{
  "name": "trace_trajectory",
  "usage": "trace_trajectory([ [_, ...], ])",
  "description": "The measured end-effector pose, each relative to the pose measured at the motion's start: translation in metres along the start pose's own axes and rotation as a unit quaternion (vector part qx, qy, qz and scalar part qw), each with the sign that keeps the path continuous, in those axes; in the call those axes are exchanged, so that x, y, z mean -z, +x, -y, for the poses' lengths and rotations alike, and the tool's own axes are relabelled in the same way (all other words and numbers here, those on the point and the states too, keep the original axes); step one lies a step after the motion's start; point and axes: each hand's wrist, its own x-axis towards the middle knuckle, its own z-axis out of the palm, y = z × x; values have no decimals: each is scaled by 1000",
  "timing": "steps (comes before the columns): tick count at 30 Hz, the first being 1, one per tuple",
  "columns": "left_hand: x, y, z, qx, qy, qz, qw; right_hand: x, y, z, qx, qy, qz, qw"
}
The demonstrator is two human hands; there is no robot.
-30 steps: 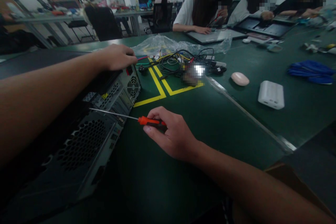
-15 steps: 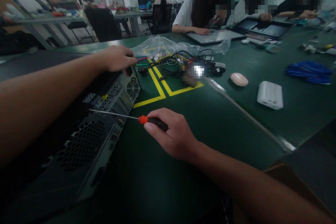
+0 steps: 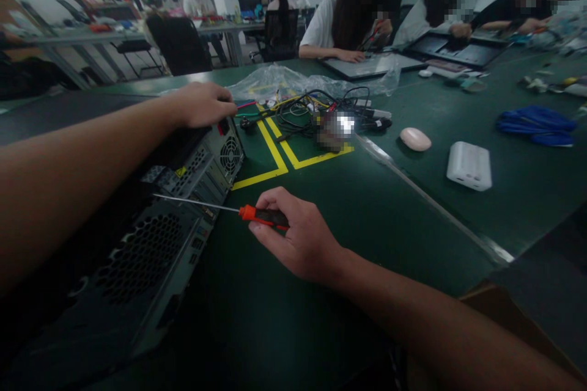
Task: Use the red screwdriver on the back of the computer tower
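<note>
Your left hand [image 3: 202,104] and right hand [image 3: 305,235] were bare. Your left forearm [image 3: 92,156] and right forearm [image 3: 422,299] were also bare as far as they showed, each smooth in outline and narrowing toward the hand.

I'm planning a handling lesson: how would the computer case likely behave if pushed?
The computer case would probably be stiff, given its perforated panel. Its bulk suggests weight, so it may resist sliding. The left hand at its upper edge might help prevent tipping.

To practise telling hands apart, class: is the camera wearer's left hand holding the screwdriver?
No, the right hand grips the screwdriver, while the left hand rests on the computer case.
</note>
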Motion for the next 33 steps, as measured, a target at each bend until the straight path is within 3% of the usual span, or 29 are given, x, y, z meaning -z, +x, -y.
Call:
trace_trajectory([
  [33,-2,4,5,-11,-6,-5,1000,2,1,3,-11,-1,8,1000],
])
